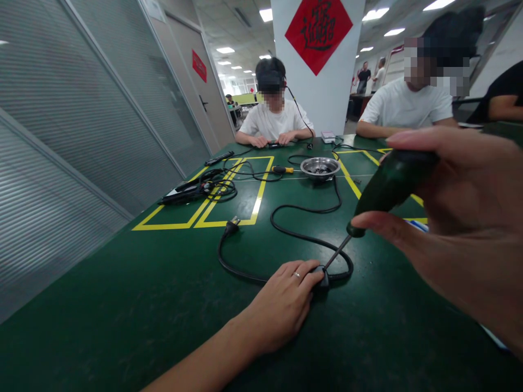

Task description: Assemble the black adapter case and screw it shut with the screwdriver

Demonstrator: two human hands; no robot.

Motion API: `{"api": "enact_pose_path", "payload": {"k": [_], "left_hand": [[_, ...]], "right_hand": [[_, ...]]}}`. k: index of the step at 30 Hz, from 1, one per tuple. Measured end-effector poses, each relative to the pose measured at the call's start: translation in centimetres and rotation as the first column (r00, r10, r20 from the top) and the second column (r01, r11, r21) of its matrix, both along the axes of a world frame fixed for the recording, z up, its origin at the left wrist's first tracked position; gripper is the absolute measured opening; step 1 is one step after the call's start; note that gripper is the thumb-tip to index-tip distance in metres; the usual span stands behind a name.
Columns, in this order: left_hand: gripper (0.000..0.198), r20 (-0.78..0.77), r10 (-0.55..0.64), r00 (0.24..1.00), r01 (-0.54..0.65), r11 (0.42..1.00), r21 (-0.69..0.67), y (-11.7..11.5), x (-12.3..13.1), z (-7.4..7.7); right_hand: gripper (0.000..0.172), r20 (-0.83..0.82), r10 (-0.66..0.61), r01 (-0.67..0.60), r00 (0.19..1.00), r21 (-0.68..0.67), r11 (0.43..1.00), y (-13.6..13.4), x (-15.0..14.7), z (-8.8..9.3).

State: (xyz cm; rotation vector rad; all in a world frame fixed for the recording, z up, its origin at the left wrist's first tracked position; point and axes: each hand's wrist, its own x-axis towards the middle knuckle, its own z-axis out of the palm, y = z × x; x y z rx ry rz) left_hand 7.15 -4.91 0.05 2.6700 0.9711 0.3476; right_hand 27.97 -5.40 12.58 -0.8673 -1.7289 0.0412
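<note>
My right hand grips a screwdriver by its dark green handle, thumb on one side and fingers on the other. The shaft slants down and left, its tip meeting a small black box on a power cord. Against the table, my left hand holds that box, with a ring on one finger and much of the box hidden under the fingers. The black cord runs from the box in a loop towards the back. Its two-pin plug lies to the left of my hand.
The green table carries yellow tape outlines. A metal bowl with small parts stands at the back, beside a yellow-and-black screwdriver. Tangled black cables lie at left. Two people in white shirts sit across the table.
</note>
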Motion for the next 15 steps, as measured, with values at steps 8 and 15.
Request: {"api": "enact_pose_path", "payload": {"k": [8,15], "left_hand": [[0.043,0.028,0.008,1.000,-0.007,1.000,-0.017,0.08,0.00,-0.01],[0.045,0.036,0.008,0.999,-0.008,1.000,-0.013,0.04,0.05,-0.04]], "right_hand": [[0.064,-0.019,0.049,-0.048,0.999,0.051,0.998,0.59,-0.25,-0.84],[0.068,0.033,0.094,-0.094,0.995,-0.017,0.995,0.76,-0.07,-0.76]]}}
